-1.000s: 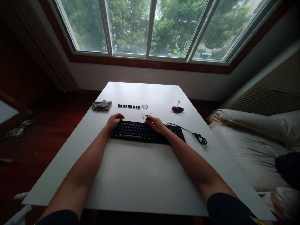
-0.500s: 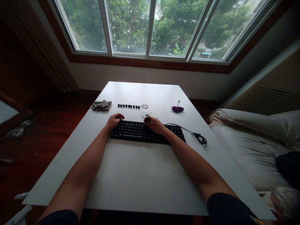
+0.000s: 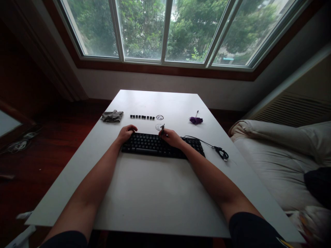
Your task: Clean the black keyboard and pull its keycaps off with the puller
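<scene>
A black keyboard [image 3: 146, 143] lies across the white table, its keys facing up. My left hand [image 3: 126, 132] is on its far left corner, with the fingers curved along the back edge and holding it. Above the keyboard's far middle edge, my right hand [image 3: 170, 137] is closed around a small keycap puller [image 3: 162, 129] with thin wire prongs pointing up. Its lower part is hidden by my fingers. Just behind that hand lies a clear round lid or dish [image 3: 158, 127]. A row of several loose black keycaps [image 3: 141, 117] sits farther back.
Beside the keycaps is another round dish [image 3: 159, 117]. A grey cloth [image 3: 112, 116] lies at left, and a purple cloth [image 3: 196, 120] with a thin white stick [image 3: 197, 113] at right. The coiled cable [image 3: 220, 152] rests right of the keyboard. A sofa [image 3: 266, 165] flanks the table.
The keycap puller has turned in my right hand, so its prongs now look narrower and more upright. My left hand and the keyboard have stayed put.
</scene>
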Motion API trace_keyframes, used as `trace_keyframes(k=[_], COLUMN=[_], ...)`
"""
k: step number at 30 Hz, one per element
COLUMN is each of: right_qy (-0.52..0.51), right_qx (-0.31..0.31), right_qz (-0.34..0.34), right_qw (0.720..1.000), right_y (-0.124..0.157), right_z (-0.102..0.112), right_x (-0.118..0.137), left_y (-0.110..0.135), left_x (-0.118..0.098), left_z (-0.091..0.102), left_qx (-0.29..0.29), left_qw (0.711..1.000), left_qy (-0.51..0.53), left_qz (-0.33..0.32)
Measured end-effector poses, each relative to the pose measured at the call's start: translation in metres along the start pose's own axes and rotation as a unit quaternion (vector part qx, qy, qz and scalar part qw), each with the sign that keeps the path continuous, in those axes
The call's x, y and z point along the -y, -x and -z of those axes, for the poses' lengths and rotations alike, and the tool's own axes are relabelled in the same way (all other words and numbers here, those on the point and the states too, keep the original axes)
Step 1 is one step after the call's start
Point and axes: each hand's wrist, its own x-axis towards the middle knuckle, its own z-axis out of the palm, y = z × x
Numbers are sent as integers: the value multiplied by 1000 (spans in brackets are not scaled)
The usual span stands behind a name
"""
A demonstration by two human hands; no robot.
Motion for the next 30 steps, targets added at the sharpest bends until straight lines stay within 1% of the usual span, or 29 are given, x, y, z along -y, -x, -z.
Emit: trace_keyframes(k=[6,13,19,22,30], right_qy=[-7,10,59,80,72], right_qx=[-25,-54,-83,-83,-92], right_qz=[-52,-105,-139,-140,-119], right_qw=[998,993,985,983,986], right_y=[-1,-2,-4,-4,-2], right_z=[-1,-2,-1,-3,-7], right_x=[1,4,5,5,6], left_y=[0,1,1,1,0], left_x=[3,-1,-2,-2,-1], left_z=[1,0,0,0,0], left_qx=[0,-1,-1,1,1], left_qw=[1000,1000,1000,1000,1000], left_qy=[-14,-8,-13,-15,-17], left_qz=[-5,-4,-3,-5,-4])
